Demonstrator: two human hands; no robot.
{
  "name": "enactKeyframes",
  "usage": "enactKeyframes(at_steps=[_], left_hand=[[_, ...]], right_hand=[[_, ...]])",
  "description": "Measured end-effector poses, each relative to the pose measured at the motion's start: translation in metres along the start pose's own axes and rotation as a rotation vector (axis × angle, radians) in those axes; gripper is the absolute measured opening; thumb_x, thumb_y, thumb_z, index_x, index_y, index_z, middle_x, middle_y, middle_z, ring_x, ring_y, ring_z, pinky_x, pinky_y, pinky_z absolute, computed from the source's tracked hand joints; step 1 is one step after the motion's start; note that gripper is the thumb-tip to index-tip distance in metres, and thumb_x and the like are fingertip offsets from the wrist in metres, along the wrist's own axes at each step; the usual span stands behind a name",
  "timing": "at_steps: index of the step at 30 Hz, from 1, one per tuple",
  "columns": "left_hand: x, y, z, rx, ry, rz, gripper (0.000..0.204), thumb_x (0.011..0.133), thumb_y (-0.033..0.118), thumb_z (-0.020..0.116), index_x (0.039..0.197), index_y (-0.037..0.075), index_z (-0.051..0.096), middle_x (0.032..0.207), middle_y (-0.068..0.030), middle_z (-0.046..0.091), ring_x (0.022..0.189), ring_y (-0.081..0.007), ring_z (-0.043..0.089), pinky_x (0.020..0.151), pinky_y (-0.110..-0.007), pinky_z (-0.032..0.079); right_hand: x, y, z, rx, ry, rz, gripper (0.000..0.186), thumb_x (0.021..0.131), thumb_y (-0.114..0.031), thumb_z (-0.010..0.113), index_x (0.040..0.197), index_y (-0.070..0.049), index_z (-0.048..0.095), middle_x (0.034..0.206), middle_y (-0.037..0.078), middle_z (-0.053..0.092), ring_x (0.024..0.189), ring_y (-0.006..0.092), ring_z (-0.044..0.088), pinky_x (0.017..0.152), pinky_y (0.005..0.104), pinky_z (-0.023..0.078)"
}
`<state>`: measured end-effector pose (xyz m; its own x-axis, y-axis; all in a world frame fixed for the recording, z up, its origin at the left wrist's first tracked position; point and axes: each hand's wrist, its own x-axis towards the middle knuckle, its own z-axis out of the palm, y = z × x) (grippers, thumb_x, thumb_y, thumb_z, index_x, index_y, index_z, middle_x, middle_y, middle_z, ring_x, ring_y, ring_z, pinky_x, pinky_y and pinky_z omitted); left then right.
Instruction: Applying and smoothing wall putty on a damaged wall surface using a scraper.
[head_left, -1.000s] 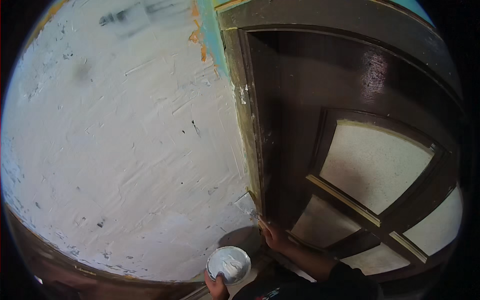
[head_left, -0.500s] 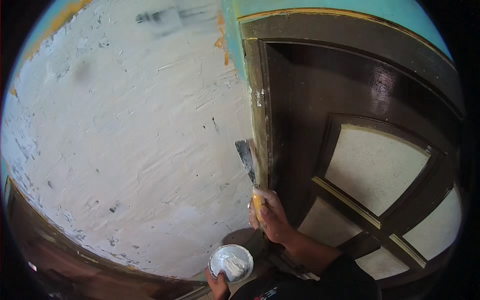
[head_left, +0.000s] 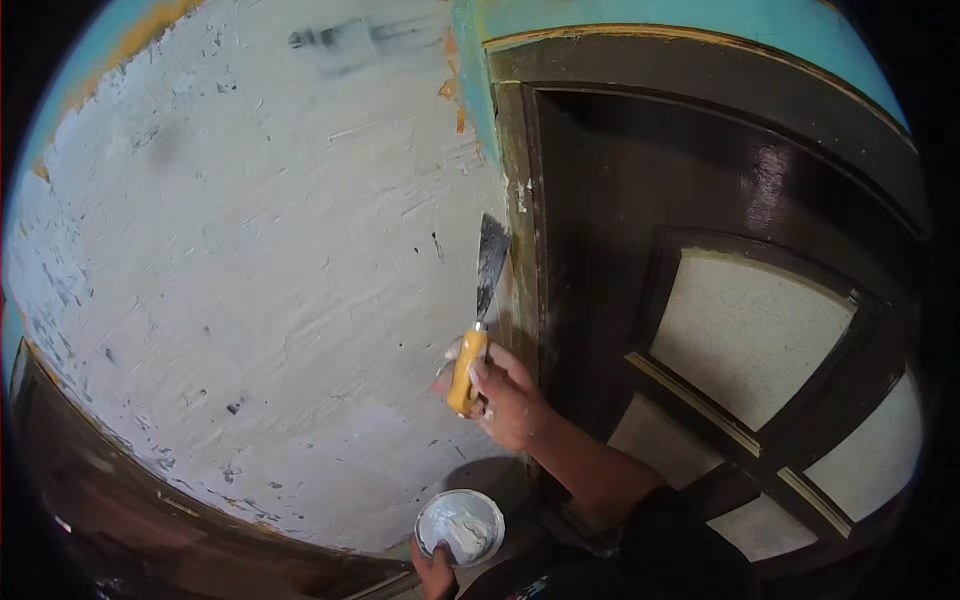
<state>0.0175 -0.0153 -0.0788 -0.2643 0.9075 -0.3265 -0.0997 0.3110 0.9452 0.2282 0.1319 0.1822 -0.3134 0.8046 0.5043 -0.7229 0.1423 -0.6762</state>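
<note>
"Two bare hands work at a pale wall beside a dark door. Which step is in hand?"

"Apparently the smoothing of white paste along the wall's edge. The right hand holds a putty knife nearly upright, its blade just beside the door frame."

"How does the grip sit?"

"Firmly, it seems: the right hand wraps the yellow handle, thumb against its side, no slack visible. The blade rises above the knuckles, leaning slightly right. Whether its edge touches the wall is unclear."

"And the other hand?"

"Lower down, the left hand pinches a round bowl at its near-left rim, thumb over the lip, fingers mostly hidden. White paste lies heaped inside, well apart from the knife."

"What does the next move call for?"

"Probably a flat blade, even pressure and a corner kept off the door frame; any reload would need knife and bowl brought together."
</note>
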Motion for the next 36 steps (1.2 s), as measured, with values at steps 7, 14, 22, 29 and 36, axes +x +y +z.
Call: enactKeyframes(at_steps=[7,14,22,29,36], left_hand=[[-0.019,0.018,0.004,-0.118,0.110,-0.007,0.057,0.086,0.013,0.050,0.135,0.001,0.025,0.125,-0.0165,0.043,0.108,-0.0271,0.044,0.089,-0.036,0.036],[-0.030,0.017,-0.005,-0.097,0.140,0.062,0.061,0.087,0.013,0.049,0.140,0.004,0.019,0.135,-0.0179,0.033,0.116,-0.0302,0.039,0.095,-0.039,0.032],[-0.039,0.021,0.002,-0.127,0.207,0.062,0.061,0.087,0.010,0.048,0.140,0.003,0.018,0.135,-0.0164,0.033,0.117,-0.0284,0.037,0.096,-0.036,0.032],[-0.033,0.024,0.013,-0.103,0.163,0.064,0.057,0.086,0.008,0.048,0.137,0.001,0.023,0.128,-0.0151,0.041,0.111,-0.0249,0.042,0.092,-0.034,0.035],[-0.003,0.003,0.032,-0.140,0.055,0.272,0.043,0.078,-0.002,0.046,0.121,-0.001,0.039,0.110,-0.0118,0.052,0.098,-0.0199,0.049,0.087,-0.029,0.037]], right_hand=[[0.043,-0.004,0.018,0.113,0.118,-0.022,0.028,0.091,-0.035,0.047,0.108,-0.013,0.044,0.100,0.012,0.057,0.052,0.0063,0.039,0.049,0.0207,0.034],[0.068,0.027,0.059,0.168,0.013,0.068,0.030,0.091,-0.040,0.047,0.100,-0.011,0.046,0.099,0.012,0.060,0.052,0.0066,0.047,0.048,0.0211,0.039],[0.008,0.064,0.087,-0.064,-0.542,0.382,0.033,0.095,-0.032,0.041,0.112,-0.003,0.043,0.089,0.007,0.056,0.063,0.0076,0.048,0.056,0.0226,0.043],[0.013,0.002,-0.008,-0.495,-0.039,-0.102,0.035,0.096,-0.030,0.037,0.115,-0.002,0.046,0.072,0.001,0.046,0.066,0.0061,0.042,0.059,0.0207,0.037],[0.054,-0.037,-0.021,-0.737,0.173,-0.089,0.031,0.097,-0.030,0.035,0.097,-0.004,0.051,0.062,-0.002,0.041,0.055,0.0056,0.037,0.051,0.0215,0.033]])
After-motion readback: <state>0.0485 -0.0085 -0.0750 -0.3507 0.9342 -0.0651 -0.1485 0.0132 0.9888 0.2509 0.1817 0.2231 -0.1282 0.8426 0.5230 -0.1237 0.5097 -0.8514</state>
